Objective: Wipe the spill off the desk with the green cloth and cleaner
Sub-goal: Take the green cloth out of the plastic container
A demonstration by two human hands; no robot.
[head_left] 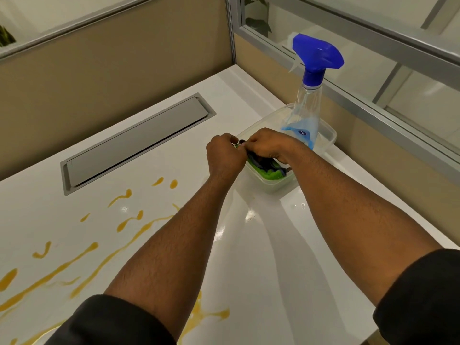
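A green cloth (267, 174) lies in a clear plastic tub (328, 135) on the white desk (261, 257), under a dark cloth (261, 161). Both hands meet over the tub's near-left end. My left hand (224, 155) pinches a green edge at the rim. My right hand (270, 145) grips the dark cloth on top. A spray bottle (307, 113) with a blue trigger head and blue liquid stands upright in the tub's far end. Orange-yellow spill streaks (82, 257) run across the desk's left side and near edge.
A grey cable-tray lid (137, 143) is set into the desk beyond the spill. Beige partition panels with glass tops wall the desk at the back and right. The desk's near-right edge (368, 337) drops away by my right sleeve.
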